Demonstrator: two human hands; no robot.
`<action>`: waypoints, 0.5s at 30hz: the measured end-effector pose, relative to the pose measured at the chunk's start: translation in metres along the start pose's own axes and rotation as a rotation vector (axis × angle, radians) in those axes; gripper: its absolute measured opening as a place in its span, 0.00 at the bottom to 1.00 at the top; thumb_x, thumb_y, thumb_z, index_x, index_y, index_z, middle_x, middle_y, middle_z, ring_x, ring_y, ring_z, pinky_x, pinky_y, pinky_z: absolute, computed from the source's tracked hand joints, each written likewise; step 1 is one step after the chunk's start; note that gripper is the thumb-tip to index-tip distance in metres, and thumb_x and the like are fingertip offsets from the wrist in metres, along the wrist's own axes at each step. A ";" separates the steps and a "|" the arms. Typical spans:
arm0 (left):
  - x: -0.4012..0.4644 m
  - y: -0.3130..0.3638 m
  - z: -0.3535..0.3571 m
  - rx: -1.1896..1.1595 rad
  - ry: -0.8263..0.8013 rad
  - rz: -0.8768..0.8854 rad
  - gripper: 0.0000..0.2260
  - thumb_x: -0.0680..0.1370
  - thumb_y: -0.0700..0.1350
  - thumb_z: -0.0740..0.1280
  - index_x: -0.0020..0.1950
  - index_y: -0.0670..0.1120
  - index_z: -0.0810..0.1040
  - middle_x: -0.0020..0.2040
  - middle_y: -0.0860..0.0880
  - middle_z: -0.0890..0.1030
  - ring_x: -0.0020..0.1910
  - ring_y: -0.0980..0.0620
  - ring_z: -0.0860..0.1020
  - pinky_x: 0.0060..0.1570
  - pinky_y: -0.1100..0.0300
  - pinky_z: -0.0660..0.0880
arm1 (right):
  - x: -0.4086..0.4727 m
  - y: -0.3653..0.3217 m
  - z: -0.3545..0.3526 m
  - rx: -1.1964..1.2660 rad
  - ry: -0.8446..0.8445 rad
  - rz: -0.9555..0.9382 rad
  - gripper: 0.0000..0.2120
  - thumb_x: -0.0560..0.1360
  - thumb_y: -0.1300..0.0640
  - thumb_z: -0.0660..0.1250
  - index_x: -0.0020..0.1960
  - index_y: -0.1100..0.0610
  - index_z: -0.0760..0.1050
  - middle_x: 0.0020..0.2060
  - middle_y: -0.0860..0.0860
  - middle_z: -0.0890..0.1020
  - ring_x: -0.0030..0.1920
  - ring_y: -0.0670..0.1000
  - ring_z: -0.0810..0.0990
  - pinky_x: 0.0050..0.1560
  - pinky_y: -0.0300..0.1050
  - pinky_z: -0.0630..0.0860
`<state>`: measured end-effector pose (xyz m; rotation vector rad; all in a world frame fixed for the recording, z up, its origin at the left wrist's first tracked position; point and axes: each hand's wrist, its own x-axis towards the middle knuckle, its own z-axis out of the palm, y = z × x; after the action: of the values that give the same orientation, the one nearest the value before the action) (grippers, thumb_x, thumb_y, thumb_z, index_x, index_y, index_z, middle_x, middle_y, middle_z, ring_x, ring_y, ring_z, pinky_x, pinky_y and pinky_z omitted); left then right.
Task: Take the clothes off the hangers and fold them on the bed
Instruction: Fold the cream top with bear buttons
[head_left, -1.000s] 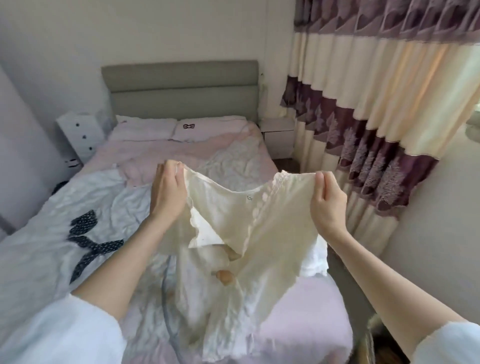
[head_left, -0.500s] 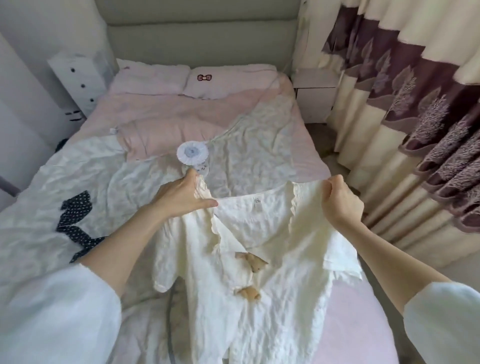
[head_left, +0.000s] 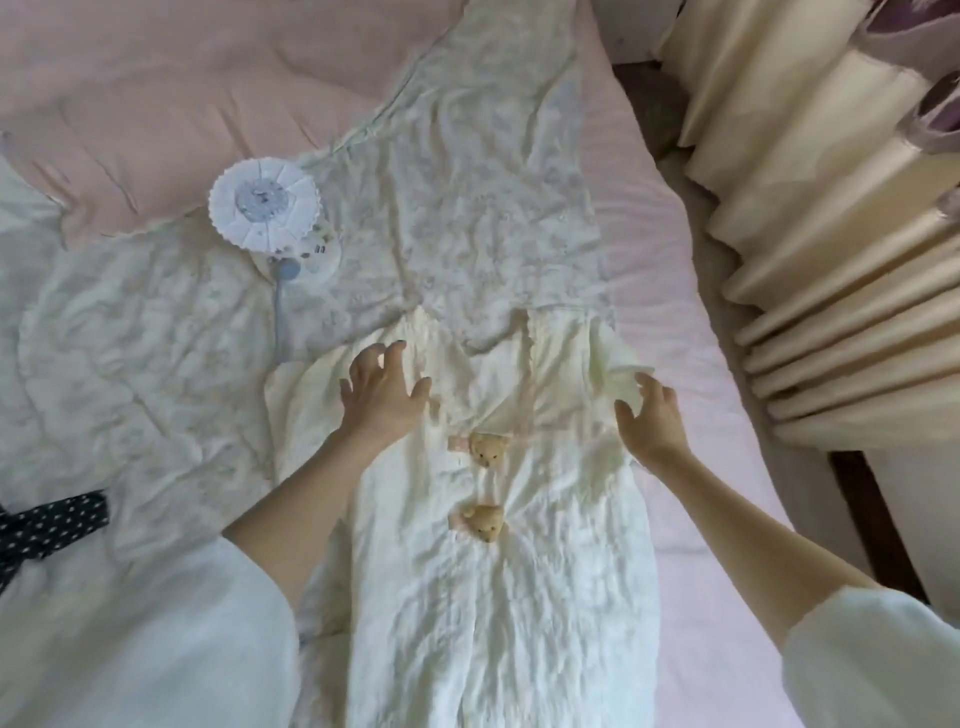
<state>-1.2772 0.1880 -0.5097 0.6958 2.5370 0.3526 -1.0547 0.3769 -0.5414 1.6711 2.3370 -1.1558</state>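
Note:
A cream garment (head_left: 498, 597) with two small bear-shaped buttons (head_left: 487, 451) lies flat, front up, on the bed (head_left: 670, 291). My left hand (head_left: 383, 392) rests on its left shoulder with fingers spread. Over the garment's right sleeve my right hand (head_left: 649, 415) hovers with relaxed fingers, its fingertips at the sleeve's edge. Neither hand holds cloth. No hanger is in view.
A round white pleated fan-like object (head_left: 265, 205) with a thin blue cord lies on the crumpled pale quilt (head_left: 130, 332) beyond my left hand. A pink blanket (head_left: 182, 78) covers the far side. A black dotted cloth (head_left: 47, 525) lies left. Cream curtains (head_left: 831, 249) hang right.
Both hands lowered the cream garment from the air onto the bed and let go of its shoulders. The view tilted down toward the bed.

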 end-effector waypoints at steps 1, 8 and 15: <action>0.001 -0.001 0.017 -0.018 -0.010 0.017 0.23 0.80 0.50 0.60 0.73 0.45 0.61 0.71 0.43 0.60 0.71 0.42 0.58 0.69 0.46 0.59 | 0.002 0.018 0.011 0.013 -0.017 0.075 0.26 0.78 0.58 0.61 0.73 0.60 0.58 0.69 0.62 0.65 0.68 0.61 0.66 0.68 0.54 0.63; 0.021 0.041 0.083 -0.187 0.013 0.219 0.11 0.80 0.44 0.61 0.60 0.41 0.75 0.57 0.45 0.75 0.56 0.46 0.75 0.54 0.56 0.71 | 0.032 0.076 0.040 0.282 0.123 0.490 0.33 0.74 0.48 0.67 0.73 0.61 0.59 0.67 0.61 0.65 0.65 0.63 0.67 0.66 0.55 0.67; 0.082 0.094 0.115 -0.340 -0.123 0.017 0.17 0.78 0.52 0.59 0.30 0.49 0.64 0.27 0.53 0.68 0.27 0.54 0.67 0.31 0.59 0.62 | 0.075 0.096 0.039 0.500 -0.019 0.683 0.22 0.67 0.50 0.70 0.55 0.64 0.75 0.43 0.55 0.79 0.43 0.56 0.78 0.32 0.43 0.71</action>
<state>-1.2414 0.3238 -0.6045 0.5877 2.2786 0.7044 -1.0201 0.4274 -0.6539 2.3080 1.2977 -1.6145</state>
